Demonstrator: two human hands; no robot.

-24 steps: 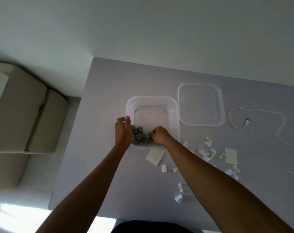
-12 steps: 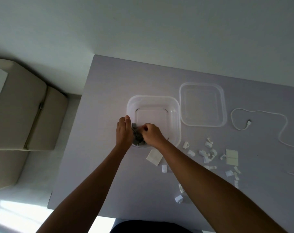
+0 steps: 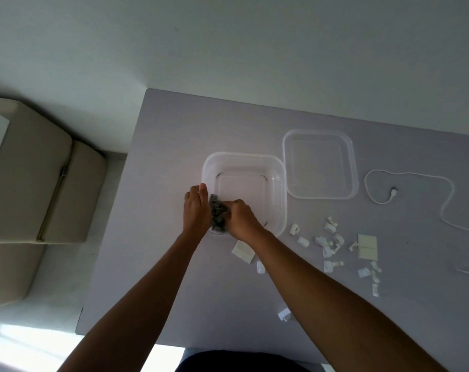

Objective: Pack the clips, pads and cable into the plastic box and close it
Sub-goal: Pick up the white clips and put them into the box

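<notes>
A clear plastic box (image 3: 277, 181) stands open on the grey table. My left hand (image 3: 195, 208) and my right hand (image 3: 240, 218) press together from both sides on a heap of grey clips (image 3: 217, 214) in the box's near left corner. The clear lid (image 3: 320, 165) lies flat to the right of the box. A white cable (image 3: 416, 178) curls on the table further right. Several white clips (image 3: 331, 240) lie scattered right of my right arm. One pale pad (image 3: 243, 251) lies just below the box, a second pad (image 3: 367, 246) among the clips.
The table's left edge (image 3: 115, 218) runs close to the box, with a beige sofa (image 3: 35, 183) beyond it on the floor. A loose white clip (image 3: 284, 314) sits near the table's front edge by my right forearm.
My right hand has slid left, squeezing the grey clips into a tighter heap against my left hand. The left hand has hardly moved.
</notes>
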